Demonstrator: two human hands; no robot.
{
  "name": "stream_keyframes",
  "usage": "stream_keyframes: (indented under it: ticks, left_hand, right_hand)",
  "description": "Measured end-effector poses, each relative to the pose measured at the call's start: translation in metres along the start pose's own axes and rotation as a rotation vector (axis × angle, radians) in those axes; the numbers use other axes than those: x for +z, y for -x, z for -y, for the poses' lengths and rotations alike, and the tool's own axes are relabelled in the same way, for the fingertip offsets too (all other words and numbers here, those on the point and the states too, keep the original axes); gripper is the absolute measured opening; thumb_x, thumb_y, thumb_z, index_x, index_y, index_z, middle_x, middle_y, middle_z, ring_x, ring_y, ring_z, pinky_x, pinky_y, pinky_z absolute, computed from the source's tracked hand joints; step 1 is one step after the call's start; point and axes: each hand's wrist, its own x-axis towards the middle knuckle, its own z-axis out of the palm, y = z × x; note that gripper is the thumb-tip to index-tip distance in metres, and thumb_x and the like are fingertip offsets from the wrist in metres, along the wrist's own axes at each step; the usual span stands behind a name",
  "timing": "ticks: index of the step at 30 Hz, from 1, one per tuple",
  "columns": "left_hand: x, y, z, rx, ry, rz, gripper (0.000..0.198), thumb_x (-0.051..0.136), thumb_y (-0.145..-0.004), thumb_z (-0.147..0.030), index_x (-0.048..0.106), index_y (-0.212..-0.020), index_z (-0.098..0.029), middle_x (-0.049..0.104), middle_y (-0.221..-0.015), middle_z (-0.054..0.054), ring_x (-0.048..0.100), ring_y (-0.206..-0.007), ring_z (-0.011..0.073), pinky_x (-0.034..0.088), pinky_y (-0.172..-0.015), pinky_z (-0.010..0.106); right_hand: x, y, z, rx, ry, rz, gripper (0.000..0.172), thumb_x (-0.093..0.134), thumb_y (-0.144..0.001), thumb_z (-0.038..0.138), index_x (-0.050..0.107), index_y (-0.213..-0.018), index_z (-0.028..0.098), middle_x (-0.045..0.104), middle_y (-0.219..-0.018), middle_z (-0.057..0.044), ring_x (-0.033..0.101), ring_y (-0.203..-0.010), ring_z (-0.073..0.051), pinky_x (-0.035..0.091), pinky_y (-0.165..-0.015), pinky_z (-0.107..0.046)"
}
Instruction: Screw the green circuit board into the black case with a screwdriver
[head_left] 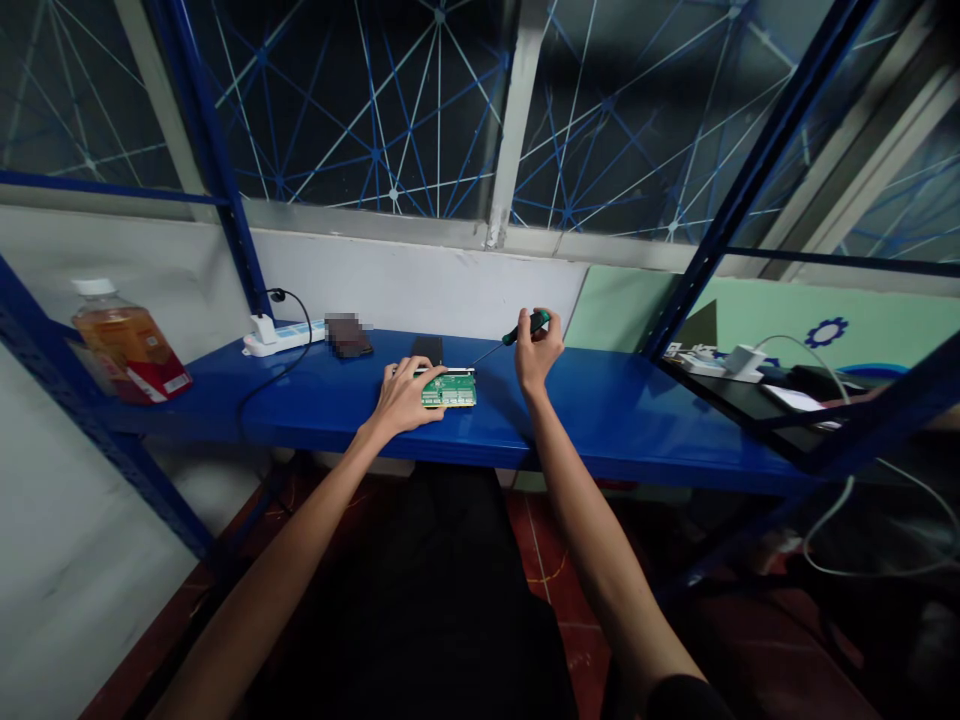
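My left hand [409, 395] is closed around the left part of a green circuit board [450, 389] on the blue table, with the thumb at its near edge and fingers over its far side. A dark strip with a pale edge runs along the board's far side. In my right hand [538, 352] is a screwdriver [531, 326] with a green and black handle, gripped above the table. Its thin shaft slants down to the left, and the tip is close to the board's far right corner. Whether the tip touches it I cannot tell.
Behind the board lies a flat black object [427, 349]. Farther left are a dark phone-like object [349, 337], a white power strip [285, 338] with a black cable, and a drink bottle [131, 345]. Blue shelf posts [742, 190] frame the table [615, 410]. Chargers [742, 362] sit at right.
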Motion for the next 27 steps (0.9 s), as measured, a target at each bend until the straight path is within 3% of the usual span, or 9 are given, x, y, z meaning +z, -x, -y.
stream_keyframes:
  ticks: [7, 13, 27]
  left_hand:
    - [-0.002, 0.001, -0.002, -0.003, -0.035, -0.013, 0.06, 0.073, -0.073, -0.038, 0.06, -0.131, -0.027, 0.057, -0.127, 0.009, 0.051, -0.115, 0.0315, 0.034, -0.095, 0.044]
    - [0.0, 0.001, -0.001, -0.023, -0.044, -0.003, 0.059, 0.073, -0.073, -0.04, 0.061, -0.129, -0.027, 0.057, -0.126, 0.008, 0.052, -0.115, 0.0312, 0.036, -0.095, 0.045]
    - [0.001, -0.001, 0.0, -0.132, 0.1, 0.212, 0.049, 0.068, -0.078, -0.052, 0.068, -0.12, -0.025, 0.062, -0.12, 0.008, 0.057, -0.116, 0.0303, 0.043, -0.097, 0.044]
  right_hand:
    - [0.0, 0.001, 0.004, -0.065, 0.048, -0.047, 0.034, 0.057, -0.088, 0.051, 0.06, -0.096, 0.018, 0.042, -0.054, 0.009, 0.042, -0.046, -0.009, 0.034, -0.053, -0.023]
    - [0.0, 0.002, 0.003, -0.078, 0.057, -0.027, 0.038, 0.055, -0.089, 0.054, 0.06, -0.098, 0.017, 0.043, -0.055, 0.008, 0.043, -0.047, -0.009, 0.036, -0.054, -0.024]
    - [0.004, 0.011, 0.0, -0.26, 0.204, 0.106, 0.033, 0.052, -0.092, 0.05, 0.058, -0.104, 0.02, 0.055, -0.058, 0.002, 0.056, -0.05, -0.014, 0.042, -0.056, -0.028]
